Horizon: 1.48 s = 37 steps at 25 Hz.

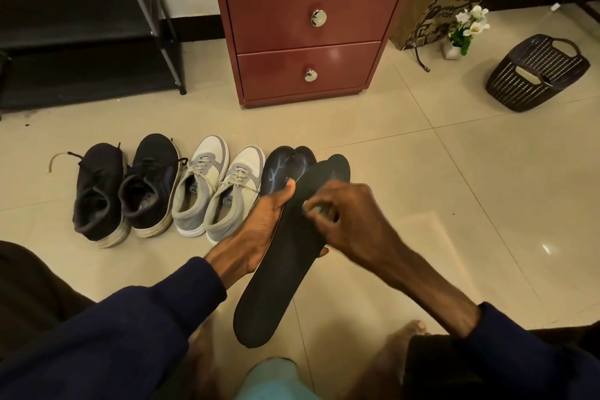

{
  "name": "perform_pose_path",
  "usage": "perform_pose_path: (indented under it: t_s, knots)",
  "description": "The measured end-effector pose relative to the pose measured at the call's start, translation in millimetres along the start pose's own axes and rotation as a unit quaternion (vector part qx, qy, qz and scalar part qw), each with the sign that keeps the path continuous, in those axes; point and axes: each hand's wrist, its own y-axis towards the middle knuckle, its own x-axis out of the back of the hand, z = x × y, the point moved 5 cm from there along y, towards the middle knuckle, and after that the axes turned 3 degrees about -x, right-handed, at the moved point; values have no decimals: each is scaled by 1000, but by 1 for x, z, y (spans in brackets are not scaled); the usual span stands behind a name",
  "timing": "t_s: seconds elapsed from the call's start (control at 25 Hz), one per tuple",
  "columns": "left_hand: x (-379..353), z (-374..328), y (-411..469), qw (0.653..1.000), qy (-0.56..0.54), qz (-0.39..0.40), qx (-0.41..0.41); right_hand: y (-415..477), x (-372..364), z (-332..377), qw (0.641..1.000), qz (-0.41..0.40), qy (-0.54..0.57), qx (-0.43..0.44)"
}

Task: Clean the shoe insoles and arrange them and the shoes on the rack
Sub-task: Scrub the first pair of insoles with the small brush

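In front of the cabinet [308, 26], the left hand [263, 224] grips a dark insole [285, 269] by its edge, thumb on the upper face, heel end towards the person. The right hand [357, 217] pinches a small pale thing [310, 204], too blurred to name, against the insole's face. On the floor in front of the cabinet and to its left stand the black shoes [100, 195] and the grey-and-white shoes [198, 185] in one row, with more insoles [279, 169] lying just beside them. A black rack [81, 42] stands left of the cabinet. Right of the cabinet are a paper bag [444, 0], a pot of white flowers [467, 29] and a dark basket [535, 74].
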Motion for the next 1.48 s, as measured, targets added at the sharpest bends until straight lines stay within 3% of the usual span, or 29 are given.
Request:
perform_pose_path:
  t_s: [0.08, 0.2, 0.28, 0.44, 0.48, 0.6, 0.68, 0.84, 1.04, 1.16, 1.24, 1.4, 1.48]
  knots:
    - [2, -2, -1, 1000, 4, -8, -14, 0, -3, 3, 999, 46, 10, 20]
    - [-13, -2, -8, 999, 10, 32, 16, 21, 28, -33, 993, -84, -39, -69]
    - [-14, -1, -7, 999, 24, 28, 20, 19, 33, -42, 986, -115, -51, -106]
    - [-3, -1, -3, 1000, 2, 0, -9, -3, -6, 1, 999, 45, -5, 7]
    - [-3, -1, -3, 1000, 1, 4, -8, 1, -3, -2, 999, 52, -11, 8]
    - [-14, -1, -8, 999, 2, 46, 14, 20, 28, -35, 993, -70, -58, -75]
    - [-14, -2, -8, 999, 11, 41, 19, 17, 32, -37, 991, -88, -57, -80]
    - [-5, -6, -6, 999, 24, -11, -19, -4, -6, -1, 996, 88, -26, 9]
    - [-6, -6, -7, 1000, 17, -3, -5, 15, 29, -35, 990, -47, -90, -96]
    - [-1, -7, -3, 999, 16, -29, -14, -2, 5, -5, 997, 61, -45, -17]
    - [-1, -6, -3, 999, 24, -27, -15, -2, 1, -2, 994, 104, -36, -11]
    - [-15, -3, -10, 999, 21, 45, 16, 18, 31, -36, 989, -38, -93, -105]
    - [-14, -2, -9, 998, 27, 45, 21, 11, 24, -29, 992, -48, -86, -79]
